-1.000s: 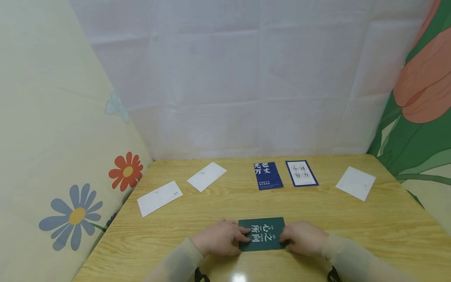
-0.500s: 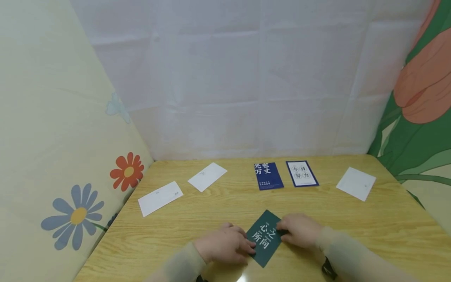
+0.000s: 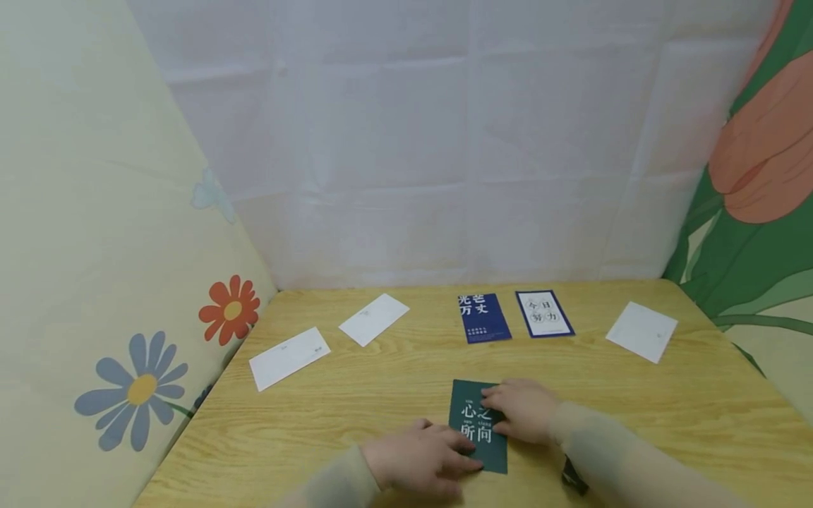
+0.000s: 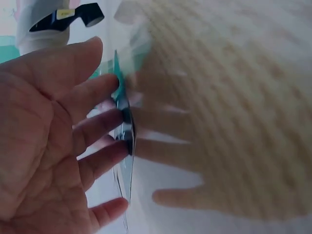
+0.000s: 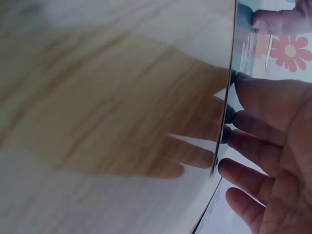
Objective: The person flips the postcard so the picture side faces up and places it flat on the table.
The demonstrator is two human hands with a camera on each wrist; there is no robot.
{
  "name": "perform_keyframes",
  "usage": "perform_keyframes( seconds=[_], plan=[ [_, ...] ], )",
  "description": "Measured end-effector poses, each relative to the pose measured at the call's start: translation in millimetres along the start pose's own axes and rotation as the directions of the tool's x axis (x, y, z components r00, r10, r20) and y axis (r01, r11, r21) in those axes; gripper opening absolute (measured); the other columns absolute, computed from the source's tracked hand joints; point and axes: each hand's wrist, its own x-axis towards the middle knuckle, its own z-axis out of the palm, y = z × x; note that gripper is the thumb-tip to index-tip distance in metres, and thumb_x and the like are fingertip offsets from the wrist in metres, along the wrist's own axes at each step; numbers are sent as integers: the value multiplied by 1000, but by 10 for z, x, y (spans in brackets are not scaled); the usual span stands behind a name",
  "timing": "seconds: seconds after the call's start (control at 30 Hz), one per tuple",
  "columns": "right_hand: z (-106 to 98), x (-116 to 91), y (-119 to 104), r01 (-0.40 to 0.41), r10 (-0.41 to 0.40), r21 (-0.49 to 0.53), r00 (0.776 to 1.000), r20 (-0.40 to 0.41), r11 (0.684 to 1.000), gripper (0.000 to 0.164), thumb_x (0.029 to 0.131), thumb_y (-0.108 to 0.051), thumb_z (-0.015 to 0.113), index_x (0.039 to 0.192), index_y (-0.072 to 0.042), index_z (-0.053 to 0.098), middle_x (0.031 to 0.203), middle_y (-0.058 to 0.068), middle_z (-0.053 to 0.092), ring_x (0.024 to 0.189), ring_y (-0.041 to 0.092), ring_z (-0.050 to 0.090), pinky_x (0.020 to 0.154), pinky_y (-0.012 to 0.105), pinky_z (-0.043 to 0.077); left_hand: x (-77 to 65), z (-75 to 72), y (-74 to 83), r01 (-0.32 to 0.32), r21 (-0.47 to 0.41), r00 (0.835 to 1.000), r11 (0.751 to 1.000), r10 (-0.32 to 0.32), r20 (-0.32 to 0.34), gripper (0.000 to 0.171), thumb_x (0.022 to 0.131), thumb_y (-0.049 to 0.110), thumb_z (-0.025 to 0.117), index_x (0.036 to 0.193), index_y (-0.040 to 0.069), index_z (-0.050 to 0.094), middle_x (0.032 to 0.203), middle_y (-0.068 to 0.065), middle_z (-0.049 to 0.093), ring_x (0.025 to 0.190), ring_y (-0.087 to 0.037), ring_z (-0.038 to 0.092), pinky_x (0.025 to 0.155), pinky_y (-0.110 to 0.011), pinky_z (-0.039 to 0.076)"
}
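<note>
Touching green card (image 3: 476, 422) at opposite edges | hands (image 3: 419, 458) (image 3: 524, 409): loosely spread, unclenched | blue card (image 3: 485, 322) well apart

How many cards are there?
6: green card in front; farther back, left to right, white card, second white card, blue card, blue-bordered card, third white card. Any underneath would be hidden.

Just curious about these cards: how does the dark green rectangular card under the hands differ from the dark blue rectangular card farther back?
The left hand and right hand touch the dark green rectangular card; neither touches the dark blue rectangular card. The green card's big characters sit around its middle, the blue card's at its top. Both bear white print and lie on the wood-grained table.
</note>
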Motion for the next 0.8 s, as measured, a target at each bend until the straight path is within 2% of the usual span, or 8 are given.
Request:
perform_keyframes(
  seconds=[0.2,0.33,0.4,0.6,0.73,0.8],
  plan=[
    [7,82,-20,-19,18,21,999,35,1000,45,89,-37,65,131,-21,59,141,0,51,129,25,46,107,48,33,-18,21,58,79,61,996,995,-77,-37,57,92,57,53,142,31,48,143,9,43,130,-13,40,98,-46,39],
    [13,85,35,-28,26,59,999,37,998,46,88,-35,67,132,-20,58,143,3,49,129,26,47,106,49,34,-17,29,67,125,26,992,992,-124,-33,58,89,58,56,141,33,49,143,9,42,131,-15,39,97,-48,39],
    [14,61,102,-35,34,84,999,5,996,47,89,-33,67,132,-18,58,143,5,48,128,28,47,106,49,35,-16,32,64,134,5,991,991,-134,-19,59,89,59,56,142,34,47,144,9,41,132,-16,37,98,-50,39],
    [-72,-91,446,-76,95,135,986,-138,988,51,90,-26,65,136,-6,53,144,16,45,130,37,43,106,54,31,-31,38,33,152,-16,988,988,-152,-15,60,88,59,56,143,37,45,147,8,38,134,-17,35,102,-50,35],
    [-127,-236,748,-115,140,134,971,-196,984,55,90,-23,65,136,2,49,139,25,47,126,44,44,104,57,32,-59,49,9,194,-24,980,981,-195,-39,60,87,59,58,142,38,45,146,7,38,134,-18,35,103,-52,33],
    [-142,-323,890,-164,194,152,959,-208,975,56,90,-23,65,136,3,48,137,27,47,125,47,44,103,59,33,-76,47,-7,210,-36,976,977,-211,-46,60,87,58,59,142,37,46,146,6,39,134,-18,35,103,-54,32]
  ],
)
